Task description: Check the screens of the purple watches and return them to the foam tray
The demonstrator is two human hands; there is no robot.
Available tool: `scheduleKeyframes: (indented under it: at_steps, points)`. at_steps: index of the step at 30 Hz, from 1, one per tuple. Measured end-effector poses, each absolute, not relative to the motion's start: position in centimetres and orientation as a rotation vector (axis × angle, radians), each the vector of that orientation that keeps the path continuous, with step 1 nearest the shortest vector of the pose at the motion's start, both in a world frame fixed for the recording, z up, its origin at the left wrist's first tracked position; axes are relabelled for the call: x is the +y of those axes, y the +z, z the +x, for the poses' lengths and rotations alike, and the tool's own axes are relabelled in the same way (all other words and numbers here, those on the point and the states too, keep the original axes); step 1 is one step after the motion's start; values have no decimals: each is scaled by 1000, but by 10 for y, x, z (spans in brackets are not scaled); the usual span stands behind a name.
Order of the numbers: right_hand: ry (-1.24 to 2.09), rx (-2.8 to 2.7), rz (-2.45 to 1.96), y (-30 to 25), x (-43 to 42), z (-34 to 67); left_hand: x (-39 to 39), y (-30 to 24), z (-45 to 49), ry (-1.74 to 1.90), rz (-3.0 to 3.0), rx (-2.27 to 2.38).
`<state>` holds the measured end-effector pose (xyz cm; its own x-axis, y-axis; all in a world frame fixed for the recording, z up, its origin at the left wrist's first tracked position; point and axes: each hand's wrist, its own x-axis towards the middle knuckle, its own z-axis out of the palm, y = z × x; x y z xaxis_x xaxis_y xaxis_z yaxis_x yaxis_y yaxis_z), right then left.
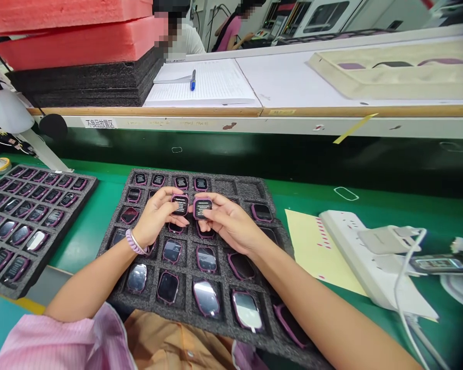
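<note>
Head | two watch modules [182,205] [202,204] | purple-rimmed, rounded-square | white text on black

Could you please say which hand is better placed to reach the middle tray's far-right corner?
Probably the right hand, holding a watch; it is nearer that corner than the left hand.

This place is looking like an electronics factory workshop: foam trays [254,190] are holding rows of watches [172,251] on a green tabletop [312,187], a power strip [341,244] is lying at the right, a Chinese label [100,123] on the shelf [283,77] is marking a spot for defective goods, and two other people [229,37] are showing beyond, one reaching forward.
</note>
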<state>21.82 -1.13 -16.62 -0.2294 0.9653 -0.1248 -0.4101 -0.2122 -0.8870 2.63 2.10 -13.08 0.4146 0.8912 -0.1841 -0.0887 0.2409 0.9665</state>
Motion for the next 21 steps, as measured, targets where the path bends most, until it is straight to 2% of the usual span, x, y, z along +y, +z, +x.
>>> scheduleKeyframes:
  at_steps: [21]
  points:
    - [1640,-1007,-855,-166,-13,218,20,-133,30,819,1212,932]
